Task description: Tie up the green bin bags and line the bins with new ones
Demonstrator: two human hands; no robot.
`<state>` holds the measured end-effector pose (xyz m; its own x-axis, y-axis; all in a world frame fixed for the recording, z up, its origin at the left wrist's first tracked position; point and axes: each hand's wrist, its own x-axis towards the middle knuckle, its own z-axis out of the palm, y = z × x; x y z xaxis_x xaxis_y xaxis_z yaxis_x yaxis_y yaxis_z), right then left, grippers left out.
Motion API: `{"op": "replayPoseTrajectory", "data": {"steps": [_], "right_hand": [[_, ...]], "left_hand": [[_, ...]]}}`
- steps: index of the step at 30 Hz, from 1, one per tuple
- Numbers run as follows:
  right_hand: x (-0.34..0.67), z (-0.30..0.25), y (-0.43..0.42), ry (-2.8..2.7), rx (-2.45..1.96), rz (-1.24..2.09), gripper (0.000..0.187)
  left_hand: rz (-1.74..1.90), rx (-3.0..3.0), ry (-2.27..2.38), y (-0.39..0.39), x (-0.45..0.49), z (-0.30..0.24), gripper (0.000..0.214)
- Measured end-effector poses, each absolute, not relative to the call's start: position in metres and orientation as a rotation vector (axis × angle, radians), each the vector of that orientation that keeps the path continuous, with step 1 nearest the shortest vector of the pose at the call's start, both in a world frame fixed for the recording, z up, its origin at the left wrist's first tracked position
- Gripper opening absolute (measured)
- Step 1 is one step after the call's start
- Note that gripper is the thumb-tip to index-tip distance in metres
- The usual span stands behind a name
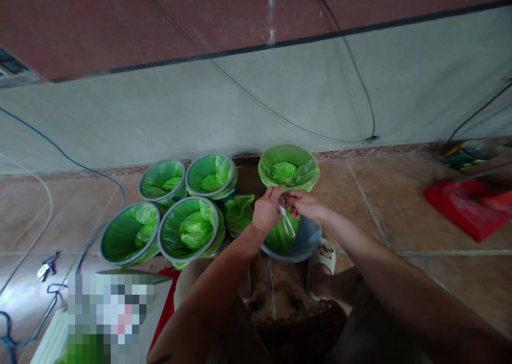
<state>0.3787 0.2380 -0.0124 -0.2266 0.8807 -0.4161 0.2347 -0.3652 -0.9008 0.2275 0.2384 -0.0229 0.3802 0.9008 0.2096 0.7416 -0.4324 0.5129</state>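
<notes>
My left hand (266, 210) and my right hand (304, 204) meet above a grey bin (310, 239) lined with a green bag (280, 239). Both pinch a thin white drawstring (286, 219) that hangs in a loop between them. Just behind the hands stands another bin (288, 167) with its green liner folded over the rim. Several more grey bins with green liners, such as one at the front (188, 229), stand in a cluster to the left. A loose green bag (239, 212) lies between the cluster and my left hand.
A grey wall (256, 103) runs behind the bins. A blue cable (60, 153) and white cords cross the tiled floor at left. A red object (464, 207) lies at right. My sandalled foot (322, 257) is beside the near bin. A white box (52, 337) sits at lower left.
</notes>
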Motion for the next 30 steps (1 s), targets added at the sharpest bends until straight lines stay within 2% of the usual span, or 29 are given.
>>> {"op": "replayPoseTrajectory", "data": {"steps": [3, 11, 15, 20, 26, 30], "right_hand": [[0.382, -0.01, 0.239, -1.247, -1.429, 1.711, 0.016], [0.389, -0.003, 0.24, -1.145, -1.345, 1.749, 0.035], [0.387, -0.007, 0.241, -1.19, -1.411, 1.67, 0.031], [0.387, -0.012, 0.244, -1.493, -1.639, 1.366, 0.018], [0.384, -0.008, 0.24, -2.123, -1.862, 0.606, 0.023], [0.379, -0.003, 0.236, -2.244, -1.927, 0.459, 0.027]], "left_hand": [[0.764, 2.292, 1.407, 0.241, 0.227, -0.024, 0.036], [0.908, 2.195, 1.352, 0.244, 0.228, -0.025, 0.023], [0.884, 2.199, 1.352, 0.246, 0.228, -0.024, 0.018], [0.751, 2.217, 1.361, 0.246, 0.228, -0.022, 0.016], [0.561, 2.26, 1.456, 0.244, 0.229, -0.022, 0.019], [0.516, 2.271, 1.512, 0.244, 0.229, -0.02, 0.022]]}}
